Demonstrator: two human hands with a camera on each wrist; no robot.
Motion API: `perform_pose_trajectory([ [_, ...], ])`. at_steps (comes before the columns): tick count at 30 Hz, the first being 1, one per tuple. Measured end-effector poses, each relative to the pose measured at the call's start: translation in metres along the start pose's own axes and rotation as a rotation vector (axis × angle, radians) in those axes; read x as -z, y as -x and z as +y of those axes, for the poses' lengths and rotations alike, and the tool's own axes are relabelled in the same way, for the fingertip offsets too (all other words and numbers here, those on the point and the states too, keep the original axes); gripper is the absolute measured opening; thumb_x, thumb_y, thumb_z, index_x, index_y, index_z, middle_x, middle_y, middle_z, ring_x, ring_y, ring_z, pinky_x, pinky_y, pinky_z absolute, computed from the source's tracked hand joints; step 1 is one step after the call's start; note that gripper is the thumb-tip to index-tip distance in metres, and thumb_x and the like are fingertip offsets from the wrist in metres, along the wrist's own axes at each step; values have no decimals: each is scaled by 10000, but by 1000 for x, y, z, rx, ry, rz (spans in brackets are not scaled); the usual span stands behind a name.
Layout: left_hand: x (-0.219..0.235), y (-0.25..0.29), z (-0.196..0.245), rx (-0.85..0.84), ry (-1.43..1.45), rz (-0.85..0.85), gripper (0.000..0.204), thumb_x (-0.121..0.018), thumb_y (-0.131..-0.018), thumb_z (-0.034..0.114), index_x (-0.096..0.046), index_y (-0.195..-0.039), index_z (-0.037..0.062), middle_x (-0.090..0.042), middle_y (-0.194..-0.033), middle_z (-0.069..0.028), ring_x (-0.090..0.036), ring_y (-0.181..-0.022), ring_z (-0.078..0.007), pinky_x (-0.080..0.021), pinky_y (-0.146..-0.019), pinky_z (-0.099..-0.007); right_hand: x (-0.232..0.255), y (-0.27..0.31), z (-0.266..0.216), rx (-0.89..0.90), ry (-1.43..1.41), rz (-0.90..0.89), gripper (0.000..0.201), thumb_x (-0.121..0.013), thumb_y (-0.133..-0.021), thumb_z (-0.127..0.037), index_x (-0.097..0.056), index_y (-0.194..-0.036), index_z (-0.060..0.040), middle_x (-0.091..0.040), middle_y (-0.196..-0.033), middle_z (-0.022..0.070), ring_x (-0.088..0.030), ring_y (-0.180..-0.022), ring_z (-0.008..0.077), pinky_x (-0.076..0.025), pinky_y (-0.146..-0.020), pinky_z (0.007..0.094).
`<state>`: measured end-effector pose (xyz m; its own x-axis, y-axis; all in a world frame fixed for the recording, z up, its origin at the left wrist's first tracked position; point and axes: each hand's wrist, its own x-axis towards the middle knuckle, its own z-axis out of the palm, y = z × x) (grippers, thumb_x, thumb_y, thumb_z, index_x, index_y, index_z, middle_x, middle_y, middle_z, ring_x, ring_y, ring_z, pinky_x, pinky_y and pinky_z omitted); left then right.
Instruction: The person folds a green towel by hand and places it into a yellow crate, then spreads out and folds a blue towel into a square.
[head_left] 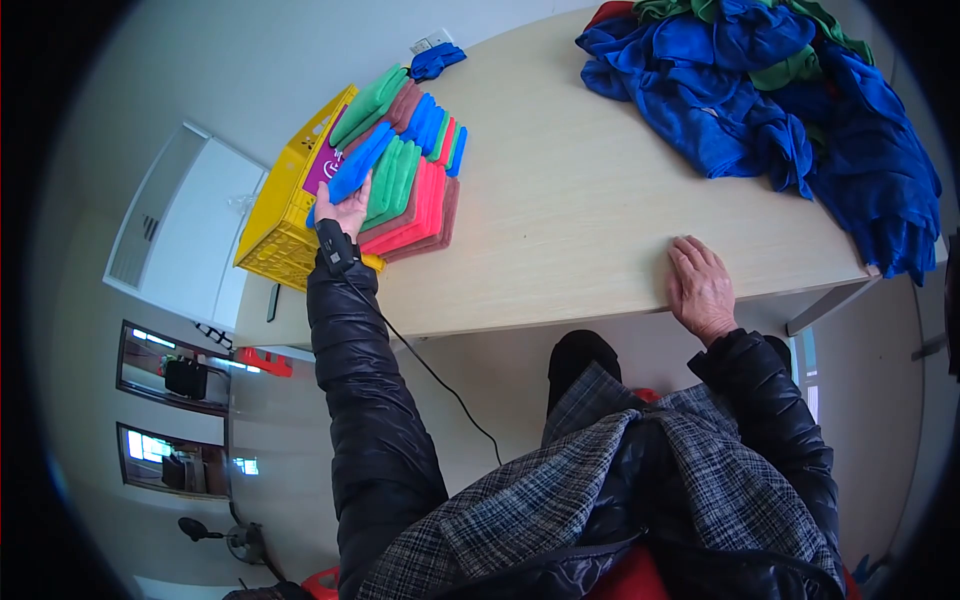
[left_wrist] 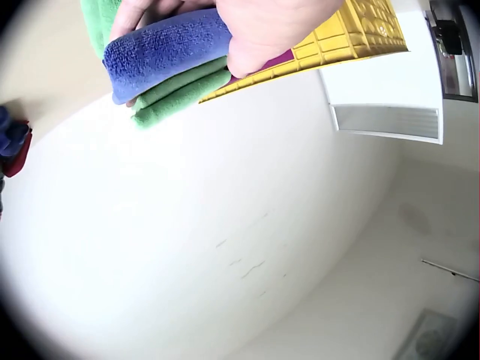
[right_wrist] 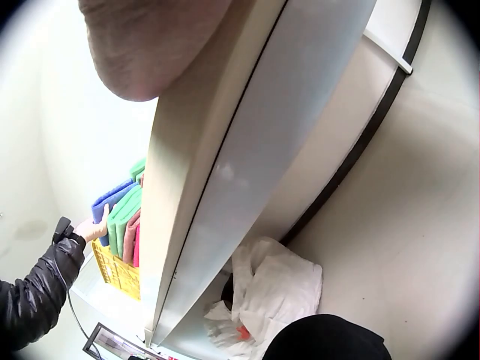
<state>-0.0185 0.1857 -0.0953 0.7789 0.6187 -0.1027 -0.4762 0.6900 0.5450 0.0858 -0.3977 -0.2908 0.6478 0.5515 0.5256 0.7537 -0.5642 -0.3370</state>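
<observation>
My left hand (head_left: 345,208) grips a folded blue towel (head_left: 361,165) at the yellow basket's side. Seen from the left wrist, the thumb lies on one side of the blue towel (left_wrist: 169,51) and the fingers on the other. Folded green towels (head_left: 393,183) stand right beside it, with red towels (head_left: 424,205) and brown ones nearer me. Another green towel (head_left: 369,104) leans at the far end of the row. My right hand (head_left: 700,288) rests on the table's front edge, fingers together and nothing held.
The yellow plastic basket (head_left: 285,200) stands behind the towels at the table's left. A heap of crumpled blue cloths (head_left: 700,85), with some green and red, covers the far right. A small blue cloth (head_left: 437,61) lies by the wall. A cable (head_left: 440,385) trails from my left wrist.
</observation>
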Motion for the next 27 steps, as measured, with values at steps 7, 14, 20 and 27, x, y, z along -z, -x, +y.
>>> perform_pose_trajectory([
  [7, -1, 38, 5, 105, -170, 52, 618, -597, -1000, 353, -406, -1398, -81, -456, -1443, -296, -492, -1307, -479, -502, -1056, -531, 0, 2, 1, 7, 7, 10, 382, -603, -863, -154, -606, -1207, 11, -596, -1321, 172, -514, -1300, 343, -410, -1100, 437],
  [14, 20, 90, -10, -277, -564, 308, 482, -554, -1023, 282, -476, -1335, -77, -545, -1332, -260, -571, -1211, -411, -537, -980, -484, -1, 1, 0, 18, 2, 17, 375, -597, -867, -156, -612, -1203, 10, -595, -1323, 175, -517, -1294, 345, -412, -1098, 438],
  [20, -1, 73, -39, -1269, -1699, 27, 355, -580, -998, 253, -608, -1199, -38, -639, -1163, -227, -584, -1148, -372, -467, -984, -461, 0, 2, 1, 36, 13, 58, 355, -599, -856, -141, -623, -1179, 6, -611, -1286, 178, -537, -1262, 356, -422, -1084, 445],
  [27, 8, 97, -119, -1465, -1954, -75, 314, -619, -967, 169, -618, -1206, -35, -629, -1222, -234, -554, -1170, -406, -404, -1045, -479, 10, 6, 2, -34, -112, -56, 321, -607, -844, -126, -625, -1137, 4, -602, -1260, 181, -524, -1252, 356, -410, -1081, 451],
])
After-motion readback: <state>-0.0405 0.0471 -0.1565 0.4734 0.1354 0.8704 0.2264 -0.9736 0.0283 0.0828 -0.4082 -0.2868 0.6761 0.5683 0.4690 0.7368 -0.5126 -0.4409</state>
